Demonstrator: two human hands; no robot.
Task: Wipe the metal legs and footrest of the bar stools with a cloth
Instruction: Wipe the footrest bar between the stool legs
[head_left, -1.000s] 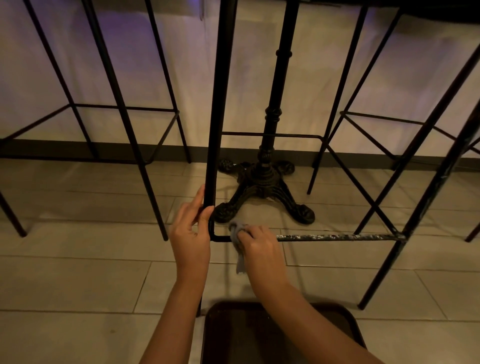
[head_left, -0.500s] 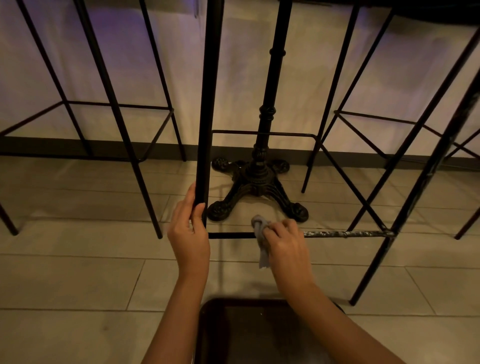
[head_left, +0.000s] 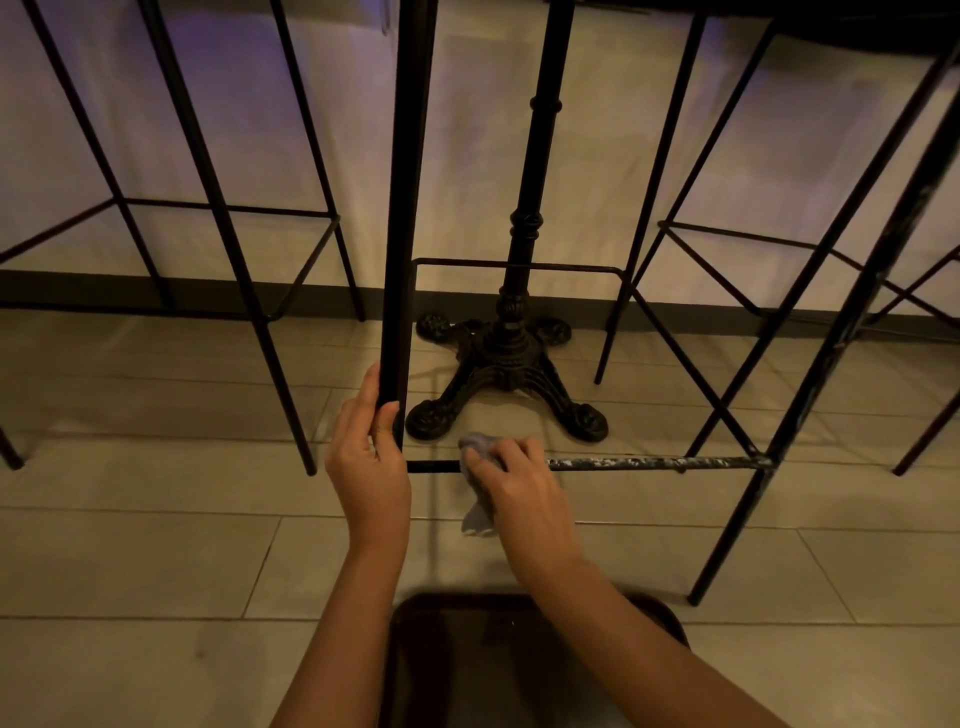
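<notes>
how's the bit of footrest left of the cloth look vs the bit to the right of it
Left of the cloth, the footrest stretch is short and plain black. The stretch right of the right hand is much longer and speckled with pale marks all the way to the far leg. Both are one thin horizontal metal bar at the same height.

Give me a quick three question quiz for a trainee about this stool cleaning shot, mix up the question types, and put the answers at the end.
1. True or false: the left hand grips the upright stool leg.
2. Multiple choice: the cloth in the right hand is pressed on: A) the table base, B) the footrest bar, C) the floor.
3. Fill in: the speckled, worn-looking stretch of the footrest bar lies to the ____ of the right hand.

Key: 1 true; 2 B; 3 right.
</notes>
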